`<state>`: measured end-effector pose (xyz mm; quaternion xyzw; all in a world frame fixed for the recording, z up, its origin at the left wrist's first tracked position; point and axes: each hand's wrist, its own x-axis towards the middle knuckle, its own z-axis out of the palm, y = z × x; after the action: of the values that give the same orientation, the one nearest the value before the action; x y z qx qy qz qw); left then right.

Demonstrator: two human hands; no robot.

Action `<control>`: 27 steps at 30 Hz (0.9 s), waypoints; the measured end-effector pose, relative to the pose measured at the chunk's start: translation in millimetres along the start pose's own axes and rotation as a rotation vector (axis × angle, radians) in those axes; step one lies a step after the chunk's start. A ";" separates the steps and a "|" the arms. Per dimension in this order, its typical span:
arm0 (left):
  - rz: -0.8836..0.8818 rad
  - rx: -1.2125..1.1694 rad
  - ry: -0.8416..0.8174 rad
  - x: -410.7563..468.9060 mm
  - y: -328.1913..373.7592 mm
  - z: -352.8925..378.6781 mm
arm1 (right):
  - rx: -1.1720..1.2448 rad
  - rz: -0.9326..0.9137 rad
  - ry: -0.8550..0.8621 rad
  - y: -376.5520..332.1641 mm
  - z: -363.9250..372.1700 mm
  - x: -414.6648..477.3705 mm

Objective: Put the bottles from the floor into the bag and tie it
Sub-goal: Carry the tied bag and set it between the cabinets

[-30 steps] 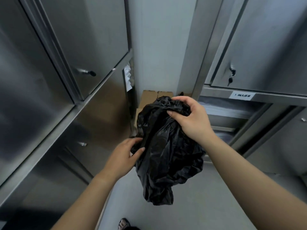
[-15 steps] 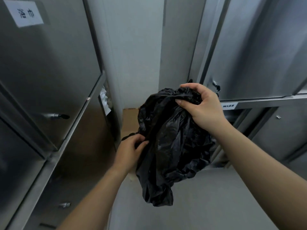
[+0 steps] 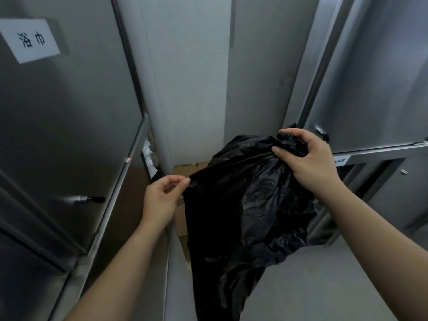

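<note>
Bag [image 3: 250, 205], black crinkled plastic, held limp

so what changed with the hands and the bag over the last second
The left hand went from resting flat on the side of the black bag to pinching its edge and drawing it out to the left, so the plastic is stretched between the hands. The view tilted upward. The right hand still grips the bunched top, and the bag still hangs off the floor. No bottles show.
</note>
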<state>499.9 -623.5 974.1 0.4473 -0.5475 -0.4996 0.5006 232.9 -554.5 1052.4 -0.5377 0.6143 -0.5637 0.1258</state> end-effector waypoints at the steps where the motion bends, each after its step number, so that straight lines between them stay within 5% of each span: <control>1: 0.007 -0.018 0.023 7.1 5.2 1.6 | -0.004 0.000 0.003 1.1 3.2 5.8; 9: 0.031 -0.260 0.229 80.3 51.0 19.4 | 0.048 -0.084 -0.064 6.8 35.6 74.0; 20: 0.343 -0.228 0.420 192.3 141.5 23.2 | 0.293 -0.216 -0.002 -21.0 85.3 215.5; 27: 0.298 -0.194 0.441 270.5 137.7 36.3 | 0.363 -0.165 -0.049 -4.5 138.3 272.7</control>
<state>438.5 -873.8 1138.4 0.4098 -0.4348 -0.3613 0.7159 234.1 -849.4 1133.3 -0.5684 0.4532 -0.6602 0.1890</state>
